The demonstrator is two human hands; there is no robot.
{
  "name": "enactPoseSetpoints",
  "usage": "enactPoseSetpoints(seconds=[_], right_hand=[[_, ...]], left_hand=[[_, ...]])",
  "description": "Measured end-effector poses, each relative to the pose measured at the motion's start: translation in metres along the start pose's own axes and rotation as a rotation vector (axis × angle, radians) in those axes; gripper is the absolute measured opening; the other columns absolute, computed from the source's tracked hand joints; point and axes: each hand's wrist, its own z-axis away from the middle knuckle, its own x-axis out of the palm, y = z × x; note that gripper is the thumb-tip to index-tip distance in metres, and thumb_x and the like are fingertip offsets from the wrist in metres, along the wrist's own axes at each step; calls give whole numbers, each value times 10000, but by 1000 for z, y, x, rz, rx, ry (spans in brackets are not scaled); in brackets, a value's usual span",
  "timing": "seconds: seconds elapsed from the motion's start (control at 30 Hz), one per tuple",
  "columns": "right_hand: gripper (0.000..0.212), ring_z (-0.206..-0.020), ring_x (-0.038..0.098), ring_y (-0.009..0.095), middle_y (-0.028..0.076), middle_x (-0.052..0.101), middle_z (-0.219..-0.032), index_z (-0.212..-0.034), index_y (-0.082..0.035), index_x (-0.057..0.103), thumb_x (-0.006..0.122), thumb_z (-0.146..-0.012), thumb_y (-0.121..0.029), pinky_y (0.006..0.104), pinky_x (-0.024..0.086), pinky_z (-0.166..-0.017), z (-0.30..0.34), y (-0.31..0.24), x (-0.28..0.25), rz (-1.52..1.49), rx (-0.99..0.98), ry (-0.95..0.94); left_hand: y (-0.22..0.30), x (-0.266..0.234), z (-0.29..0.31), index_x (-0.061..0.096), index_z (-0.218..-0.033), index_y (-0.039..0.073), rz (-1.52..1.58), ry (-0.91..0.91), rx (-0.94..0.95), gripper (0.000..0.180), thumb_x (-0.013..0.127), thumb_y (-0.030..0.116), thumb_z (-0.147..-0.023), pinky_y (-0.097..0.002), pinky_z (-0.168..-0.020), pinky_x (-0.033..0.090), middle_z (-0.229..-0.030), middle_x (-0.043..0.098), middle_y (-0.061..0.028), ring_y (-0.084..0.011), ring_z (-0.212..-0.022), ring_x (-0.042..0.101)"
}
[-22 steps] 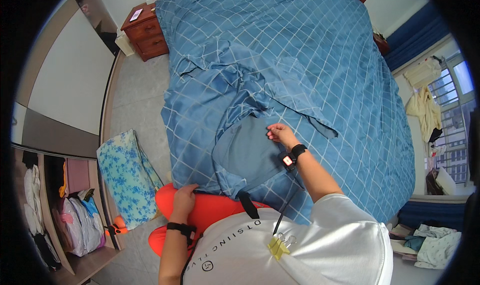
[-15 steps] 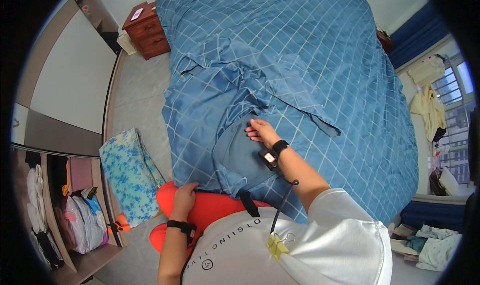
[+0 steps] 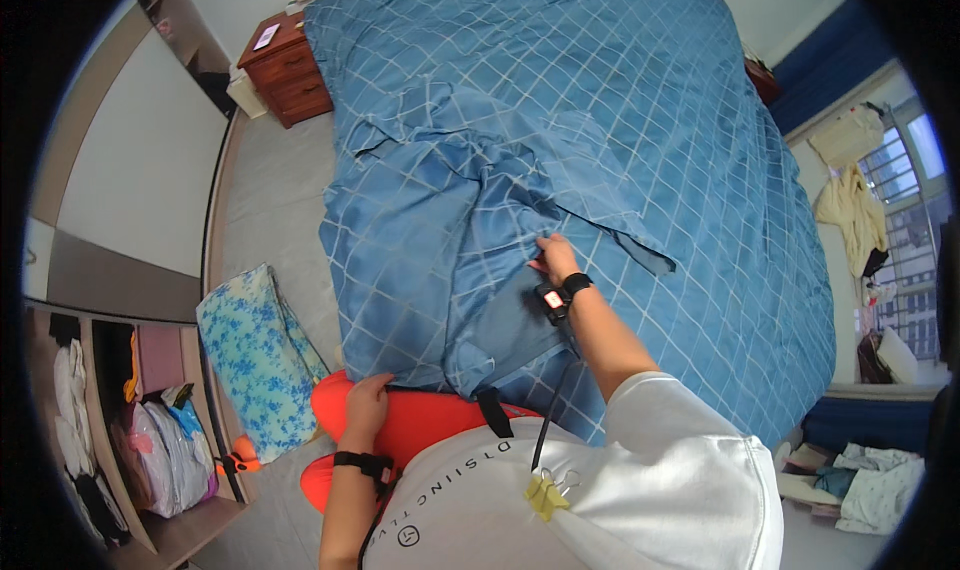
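A loose blue checked cloth (image 3: 400, 230) lies rumpled on the bed, in the same pattern as the bed's blue sheet (image 3: 620, 90). My right hand (image 3: 556, 258) is closed on a fold of this cloth near its middle; the fingertips are partly hidden. A black wrist strap with a small device (image 3: 552, 302) sits below that hand. Over my red trouser leg (image 3: 430, 415) lies my left hand (image 3: 367, 402), at the cloth's near edge. Its fingers are stretched out toward the right, with no grip visible.
Left of the bed, a folded turquoise flowered cloth (image 3: 255, 355) lies by an open wardrobe (image 3: 165, 525) of clothes. A brown nightstand (image 3: 290, 75) stands at the far left. Clothes (image 3: 853, 215) hang by the window; more fabric (image 3: 880, 485) lies at the lower right.
My right hand has moved right and slightly up, drawing a fold of the checked cloth over the plain bluish-grey patch. Its fingers have closed on the fabric. My left hand has barely moved.
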Motion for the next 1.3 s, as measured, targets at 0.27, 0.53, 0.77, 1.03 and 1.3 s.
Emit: enactPoseSetpoints(seconds=[0.27, 0.53, 0.77, 1.03, 1.3], right_hand=[[210, -579, 599, 125, 38, 630, -780, -1009, -78, 519, 517, -948, -279, 253, 468, -455, -11, -11, -162, -355, -204, 535], [225, -626, 597, 173, 80, 560, -736, -915, -34, 501, 601, -901, -235, 287, 511, -489, -45, -48, -159, -749, -181, 464], [132, -587, 589, 184, 80, 566, -682, -855, -44, 488, 587, -862, -130, 327, 548, -550, -70, -127, -135, -990, -257, 291], [204, -959, 538, 233, 94, 632, -953, -919, -36, 610, 514, -928, -217, 441, 334, -965, 116, -378, -21, -924, -927, -824], [506, -938, 620, 241, 133, 619, -1082, -1146, -5, 570, 734, -667, -23, 379, 532, -810, 191, -218, 53, -370, -1059, -880]], left_hand=[[-4, 3, -1, 674, -1009, 48, -25, -34, -37, 262, 518, 32, -799, -383, -861, 485, -1014, 661, -158, -315, -966, 616], [-4, 1, 3, 681, -996, 58, -33, -5, -57, 250, 530, 42, -798, -395, -839, 491, -983, 665, -162, -330, -929, 622], [-4, 2, 8, 686, -977, 58, -55, 46, -30, 238, 530, 62, -797, -402, -834, 491, -974, 668, -163, -329, -916, 626], [-1, -1, 9, 691, -959, 60, -57, 51, -62, 233, 516, 88, -808, -407, -832, 488, -973, 669, -157, -322, -924, 623], [-2, -6, 13, 687, -979, 71, -48, 52, -77, 231, 526, 106, -818, -406, -830, 487, -976, 664, -162, -322, -929, 620]])
